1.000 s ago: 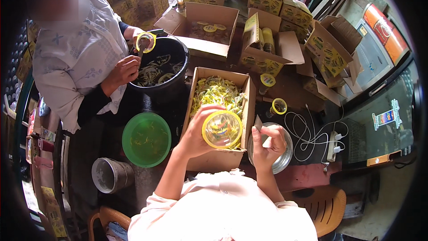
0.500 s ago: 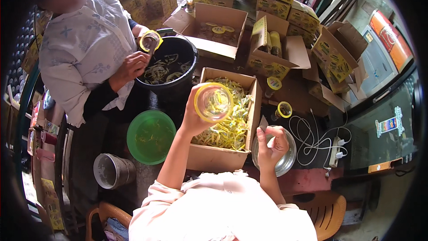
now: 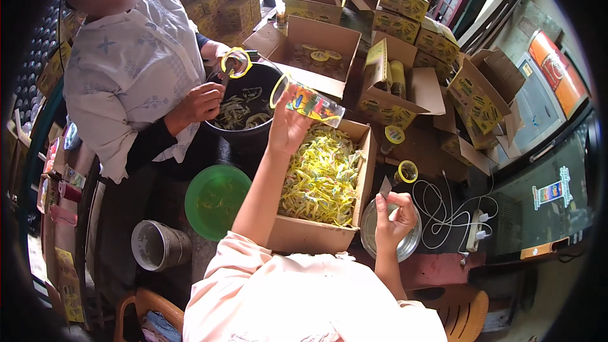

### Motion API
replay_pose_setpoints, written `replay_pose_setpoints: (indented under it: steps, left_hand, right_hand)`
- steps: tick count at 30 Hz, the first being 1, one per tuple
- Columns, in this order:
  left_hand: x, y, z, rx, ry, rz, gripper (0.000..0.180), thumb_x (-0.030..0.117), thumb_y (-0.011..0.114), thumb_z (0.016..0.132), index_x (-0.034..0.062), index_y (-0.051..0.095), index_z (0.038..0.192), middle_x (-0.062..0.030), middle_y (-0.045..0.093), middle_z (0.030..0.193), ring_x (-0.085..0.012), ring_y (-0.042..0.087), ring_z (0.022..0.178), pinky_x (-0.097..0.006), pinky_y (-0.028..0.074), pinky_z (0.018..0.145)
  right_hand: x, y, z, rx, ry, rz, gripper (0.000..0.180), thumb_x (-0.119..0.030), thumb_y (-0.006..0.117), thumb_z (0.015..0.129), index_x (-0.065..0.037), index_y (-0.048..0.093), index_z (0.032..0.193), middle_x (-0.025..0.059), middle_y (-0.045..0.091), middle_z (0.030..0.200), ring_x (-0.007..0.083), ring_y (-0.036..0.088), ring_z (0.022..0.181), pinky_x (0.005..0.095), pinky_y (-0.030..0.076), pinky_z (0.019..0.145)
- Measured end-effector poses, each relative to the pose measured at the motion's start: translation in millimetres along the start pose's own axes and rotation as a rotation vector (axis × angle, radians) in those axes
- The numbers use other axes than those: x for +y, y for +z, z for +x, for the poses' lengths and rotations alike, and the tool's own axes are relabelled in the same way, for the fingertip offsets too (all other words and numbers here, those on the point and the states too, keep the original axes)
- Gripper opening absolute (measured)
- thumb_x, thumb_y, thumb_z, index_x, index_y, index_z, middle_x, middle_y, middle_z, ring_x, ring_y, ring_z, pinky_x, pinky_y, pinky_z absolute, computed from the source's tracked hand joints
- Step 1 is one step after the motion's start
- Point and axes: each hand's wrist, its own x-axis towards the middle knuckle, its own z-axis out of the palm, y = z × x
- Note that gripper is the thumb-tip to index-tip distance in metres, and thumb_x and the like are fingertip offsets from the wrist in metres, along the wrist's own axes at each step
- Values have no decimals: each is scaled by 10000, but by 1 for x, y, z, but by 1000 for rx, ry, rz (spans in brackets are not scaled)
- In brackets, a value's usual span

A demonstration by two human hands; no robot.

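My left hand point(image 3: 289, 130) is closed around a clear plastic cup point(image 3: 311, 104) with a yellow rim and a colourful print. The cup lies tipped on its side above the far end of an open cardboard box point(image 3: 310, 235), its rim toward the left. Yellow and whitish shredded strips point(image 3: 320, 180) fill that box. In my right hand point(image 3: 396, 220), a small flat greyish piece like a blade point(image 3: 386, 185) is pinched between thumb and fingers. This hand hovers over a round clear bowl point(image 3: 413, 244), which it partly covers.
At the left, a co-worker point(image 3: 136, 69) holds a yellow-rimmed cup point(image 3: 237, 63) and a knife-like tool over a black bucket point(image 3: 253, 128). Nearer are a green basin point(image 3: 218, 180) and a grey bucket point(image 3: 152, 247). Rightward lie cups, white cables point(image 3: 437, 215) and open cartons point(image 3: 405, 82).
The cup in my left hand has gone from rim facing me to lying sideways, and has moved farther away. My right hand keeps its pinch. The whole view has shifted slightly.
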Motion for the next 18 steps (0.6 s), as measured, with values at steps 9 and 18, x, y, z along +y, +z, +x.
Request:
replay_pose_setpoints:
  steps: [9,18]
  left_hand:
    - [-124,-72,-63,350,-403,-895,488,417,424,878,-15,503,1092,-202,517,1096,-326,492,1024,-415,451,871]
    - [-107,-71,-69,438,-322,-750,483,447,382,891,19,524,1065,-160,577,991,-298,547,927,-410,479,840]
  right_hand:
    - [9,0,-2,-44,58,22,140,17,679,682,-30,582,772,30,552,686,114,520,644,238,386,632]
    - [8,4,-6,-44,129,124,139,38,673,686,-31,584,768,19,563,692,82,528,653,214,400,624]
